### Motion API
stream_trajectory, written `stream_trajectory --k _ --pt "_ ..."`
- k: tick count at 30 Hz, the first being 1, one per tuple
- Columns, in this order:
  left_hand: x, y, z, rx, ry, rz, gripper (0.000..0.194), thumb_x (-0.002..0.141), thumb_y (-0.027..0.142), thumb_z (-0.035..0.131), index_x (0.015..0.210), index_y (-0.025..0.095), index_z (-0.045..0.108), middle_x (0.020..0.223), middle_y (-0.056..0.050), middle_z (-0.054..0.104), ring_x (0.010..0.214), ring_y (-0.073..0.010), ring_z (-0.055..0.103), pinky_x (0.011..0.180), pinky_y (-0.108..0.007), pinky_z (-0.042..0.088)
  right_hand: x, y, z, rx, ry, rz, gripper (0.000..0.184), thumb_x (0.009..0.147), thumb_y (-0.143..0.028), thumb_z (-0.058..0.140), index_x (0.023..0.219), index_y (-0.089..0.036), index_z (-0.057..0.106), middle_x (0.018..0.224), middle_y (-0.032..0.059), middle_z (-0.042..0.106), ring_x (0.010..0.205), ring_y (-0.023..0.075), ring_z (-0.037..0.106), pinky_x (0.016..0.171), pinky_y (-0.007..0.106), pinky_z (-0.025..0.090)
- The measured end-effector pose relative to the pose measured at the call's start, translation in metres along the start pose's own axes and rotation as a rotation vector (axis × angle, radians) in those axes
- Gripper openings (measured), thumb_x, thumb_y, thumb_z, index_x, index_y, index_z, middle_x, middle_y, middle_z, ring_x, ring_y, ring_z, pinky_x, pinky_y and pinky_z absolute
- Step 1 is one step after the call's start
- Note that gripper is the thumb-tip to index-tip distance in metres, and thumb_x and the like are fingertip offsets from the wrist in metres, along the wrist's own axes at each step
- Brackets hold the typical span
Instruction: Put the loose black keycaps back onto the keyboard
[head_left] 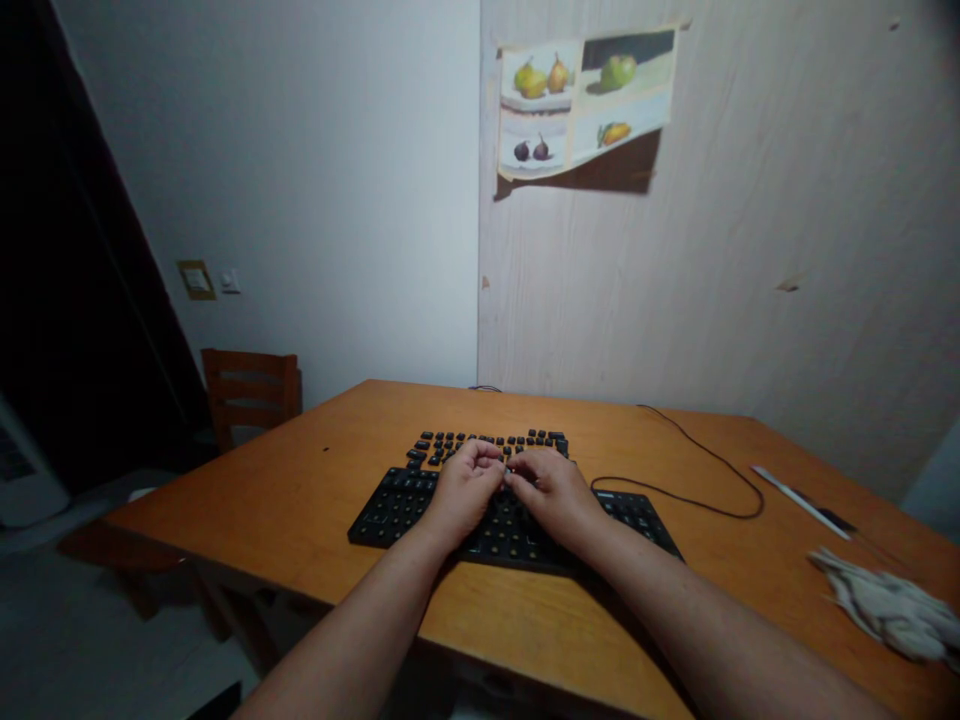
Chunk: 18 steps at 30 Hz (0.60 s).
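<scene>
The black keyboard (pixel 510 545), many of its keys stripped of caps, lies on the wooden table (pixel 555 610) near its front edge, and over its middle the left hand (pixel 469 490) and right hand (pixel 559 495) meet with fingers curled and fingertips nearly touching; whether they pinch something small I cannot tell. Just beyond the keyboard sit rows of loose black keycaps (pixel 556 436), while to its right run a thin cable (pixel 739 517), a white strip (pixel 802 503) and, nearer the person, a crumpled pale cloth (pixel 892 605).
</scene>
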<state>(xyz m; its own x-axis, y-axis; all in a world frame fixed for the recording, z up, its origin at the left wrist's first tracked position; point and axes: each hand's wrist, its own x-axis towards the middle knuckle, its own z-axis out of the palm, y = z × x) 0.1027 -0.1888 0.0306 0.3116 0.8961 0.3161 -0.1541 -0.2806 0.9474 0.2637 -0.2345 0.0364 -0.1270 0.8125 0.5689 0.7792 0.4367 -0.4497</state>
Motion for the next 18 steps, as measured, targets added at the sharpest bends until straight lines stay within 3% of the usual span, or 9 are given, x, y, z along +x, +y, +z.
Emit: stream_trajectory --k 5,18 --pt "-0.0018 0.0006 -0.0014 -0.073 0.009 -0.024 0.029 0.077 0.027 0.072 0.099 0.017 0.056 0.07 0.002 0.062 0.063 -0.0115 0.061 0.066 -0.024 0.048 0.0016 0.0014 -0.0021 -0.004 -0.009 -0.039 0.01 0.09 -0.021 0.064 0.093 -0.022 0.074 0.09 0.0036 0.074 0.088 0.0209 0.061 0.082 0.032 0.044" --pt "-0.0056 0.005 -0.0023 -0.105 0.018 0.034 0.037 0.075 0.032 0.076 0.1 0.019 0.052 0.07 0.005 0.06 0.061 -0.0109 0.062 0.065 -0.024 0.049 0.003 0.002 -0.0068 0.023 -0.023 -0.106 0.006 0.088 -0.023 0.067 0.092 -0.022 0.072 0.084 0.0024 0.07 0.085 0.0194 0.06 0.077 0.031 0.043"
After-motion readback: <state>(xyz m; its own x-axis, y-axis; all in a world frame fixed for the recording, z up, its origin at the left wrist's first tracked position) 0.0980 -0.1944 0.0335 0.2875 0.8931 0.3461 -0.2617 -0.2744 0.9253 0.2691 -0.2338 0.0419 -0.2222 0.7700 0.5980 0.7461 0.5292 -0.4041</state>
